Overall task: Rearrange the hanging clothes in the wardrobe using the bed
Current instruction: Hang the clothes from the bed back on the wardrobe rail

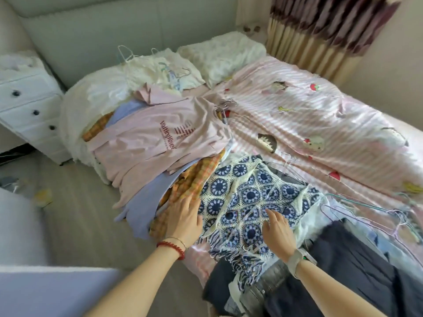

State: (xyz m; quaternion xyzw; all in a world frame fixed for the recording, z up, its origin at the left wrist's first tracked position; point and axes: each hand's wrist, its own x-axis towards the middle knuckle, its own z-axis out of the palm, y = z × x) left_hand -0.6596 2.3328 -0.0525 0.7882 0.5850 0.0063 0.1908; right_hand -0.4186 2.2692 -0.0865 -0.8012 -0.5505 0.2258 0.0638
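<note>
Clothes on wire hangers lie in heaps on the bed (320, 124). A blue-and-white crochet top with fringe (249, 197) is spread at the near edge. My left hand (183, 220) rests flat on its left edge beside an orange plaid garment (183, 184). My right hand (277, 229) lies flat on the crochet top, fingers spread, holding nothing. A pink printed T-shirt (160, 138) tops the left pile over a lavender garment (146, 202). Dark trousers and denim (343, 266) lie at the near right under loose hangers (370, 216).
A white drawer chest (29, 110) stands left of the bed by the padded headboard (103, 30). White fluffy pillows (219, 53) lie at the head. A striped curtain (332, 30) hangs at the back right. Small items sit on the floor (43, 195) at left.
</note>
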